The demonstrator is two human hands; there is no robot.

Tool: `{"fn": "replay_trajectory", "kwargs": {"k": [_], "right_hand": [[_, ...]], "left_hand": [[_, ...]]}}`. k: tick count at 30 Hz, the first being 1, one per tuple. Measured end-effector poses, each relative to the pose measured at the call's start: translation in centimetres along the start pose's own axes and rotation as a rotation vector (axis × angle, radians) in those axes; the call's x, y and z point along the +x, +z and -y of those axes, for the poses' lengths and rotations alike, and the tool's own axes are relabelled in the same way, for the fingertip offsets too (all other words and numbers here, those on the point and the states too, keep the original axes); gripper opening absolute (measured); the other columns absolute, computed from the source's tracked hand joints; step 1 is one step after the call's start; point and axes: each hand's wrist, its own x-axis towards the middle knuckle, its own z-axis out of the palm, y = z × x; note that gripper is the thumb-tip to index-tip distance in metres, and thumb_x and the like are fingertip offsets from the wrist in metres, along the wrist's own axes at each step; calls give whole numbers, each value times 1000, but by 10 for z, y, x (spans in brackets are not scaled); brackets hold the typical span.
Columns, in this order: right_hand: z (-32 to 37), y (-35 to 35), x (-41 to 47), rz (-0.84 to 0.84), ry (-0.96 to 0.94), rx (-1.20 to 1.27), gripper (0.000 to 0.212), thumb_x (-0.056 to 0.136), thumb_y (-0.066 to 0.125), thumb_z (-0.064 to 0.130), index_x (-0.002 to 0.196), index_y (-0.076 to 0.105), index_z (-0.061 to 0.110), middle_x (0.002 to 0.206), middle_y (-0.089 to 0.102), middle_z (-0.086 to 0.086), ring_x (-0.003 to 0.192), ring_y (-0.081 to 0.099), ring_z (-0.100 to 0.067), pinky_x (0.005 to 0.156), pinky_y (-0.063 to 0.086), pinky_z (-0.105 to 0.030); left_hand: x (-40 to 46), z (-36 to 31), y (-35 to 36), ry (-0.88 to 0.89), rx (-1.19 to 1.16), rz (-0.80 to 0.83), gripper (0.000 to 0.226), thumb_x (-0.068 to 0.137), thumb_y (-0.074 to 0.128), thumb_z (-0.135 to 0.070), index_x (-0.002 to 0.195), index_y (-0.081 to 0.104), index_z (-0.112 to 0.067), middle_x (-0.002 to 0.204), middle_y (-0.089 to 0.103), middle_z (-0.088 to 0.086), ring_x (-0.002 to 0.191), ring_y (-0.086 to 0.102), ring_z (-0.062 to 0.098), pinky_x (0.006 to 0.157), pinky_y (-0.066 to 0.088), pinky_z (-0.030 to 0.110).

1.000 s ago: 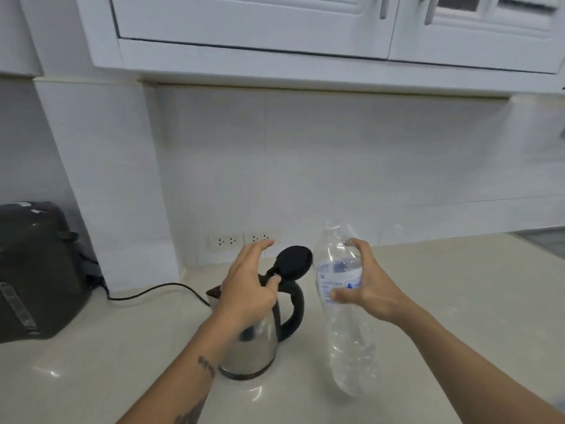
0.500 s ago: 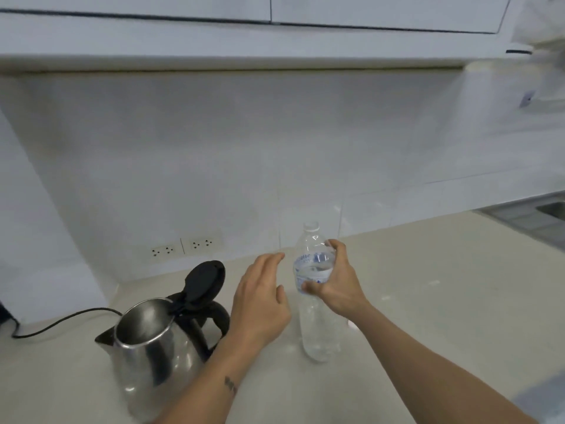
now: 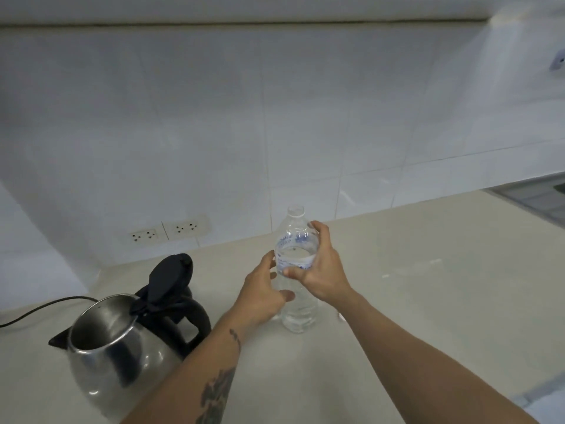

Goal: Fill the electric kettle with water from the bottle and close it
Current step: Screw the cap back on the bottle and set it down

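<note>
A steel electric kettle [image 3: 122,359] with a black handle stands at the lower left of the counter, its black lid [image 3: 169,276] flipped up and the inside showing. A clear plastic water bottle [image 3: 298,313] with a blue label stands upright to the right of the kettle; its neck looks uncapped. My right hand [image 3: 319,270] grips the bottle around the label. My left hand [image 3: 263,292] touches the bottle's left side lower down, fingers curled against it.
A black power cord [image 3: 39,307] runs off the left edge from the kettle. Two wall sockets [image 3: 169,231] sit in the tiled backsplash. The beige counter [image 3: 428,301] stretches right toward a steel sink edge [image 3: 532,197].
My left hand left the kettle lid, which stays up, and moved right onto the bottle. The view swung right and down; my right hand kept its grip.
</note>
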Motion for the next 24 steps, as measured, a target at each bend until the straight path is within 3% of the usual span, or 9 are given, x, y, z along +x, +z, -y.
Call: {"fn": "replay_trajectory", "kwargs": {"k": [6,9,13,17,19,24], "right_hand": [[-11,-22,3,142,20,-42,108,65,95,21,145,24,32,125,65,3,110,67,-15,94,53,-27],[-23,-34,-1,206,61,-80,105,67,94,22,147,28,29,130,61,5,116,62,-12,92,51,-23],[-58,-49,-12,222,266,-265,87,73,86,17,146,39,24,130,56,-6,110,58,-20,83,47,-25],[-106,-52,-24,369,414,-604,66,85,65,14,148,44,15,140,52,-15,126,54,-28,102,44,-33],[-122,-46,-30,413,441,-701,62,84,58,20,145,49,15,137,51,-15,129,52,-33,105,42,-33],[-142,-36,-40,378,351,-879,33,88,53,15,120,63,14,121,55,-11,115,57,-33,89,48,-33]], "left_hand": [[9,-5,16,16,-43,-15,83,71,83,-10,140,42,-31,128,58,-9,118,53,15,89,42,25],[10,-1,21,13,-42,-20,75,71,84,-16,134,47,-30,124,61,-9,119,54,15,92,41,25],[11,3,20,-15,-29,-33,73,68,86,-13,129,51,-31,128,63,-6,121,55,17,100,43,30],[12,6,20,-26,-25,-25,71,68,85,-11,127,52,-33,128,63,-6,122,56,17,104,44,33],[12,8,20,-28,-27,-26,70,68,85,-11,125,51,-35,125,64,-8,121,57,16,106,43,35],[12,9,22,-49,-32,-6,69,70,84,-10,122,50,-41,124,64,-12,123,55,12,107,42,35]]}}
